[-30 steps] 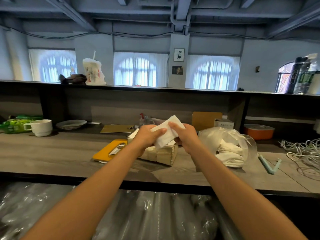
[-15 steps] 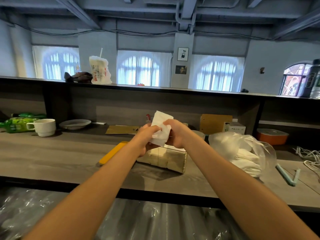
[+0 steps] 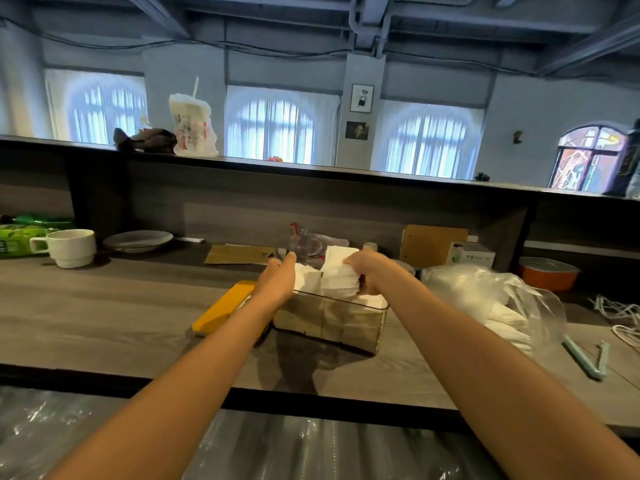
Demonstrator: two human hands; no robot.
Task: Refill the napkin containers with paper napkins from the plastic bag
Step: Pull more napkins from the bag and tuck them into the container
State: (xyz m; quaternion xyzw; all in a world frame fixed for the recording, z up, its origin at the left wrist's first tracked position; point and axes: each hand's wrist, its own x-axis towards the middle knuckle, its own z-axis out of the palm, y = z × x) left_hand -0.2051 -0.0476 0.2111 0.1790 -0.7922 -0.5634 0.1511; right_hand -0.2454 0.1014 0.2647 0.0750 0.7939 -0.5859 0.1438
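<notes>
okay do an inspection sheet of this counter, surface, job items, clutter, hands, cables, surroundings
Surface: grey wood counter.
Job's things: clear napkin box with napkins inside; napkin stack above it; plastic bag of napkins to its right; yellow lid to its left.
Clutter: mug, plate, green pack, orange tub.
Hands: right hand grips the stack; left hand open at the box.
Cables: white cords, far right.
Surroundings: arched windows.

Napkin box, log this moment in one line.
right hand grips napkins over box | left hand open at box | bag right
</notes>
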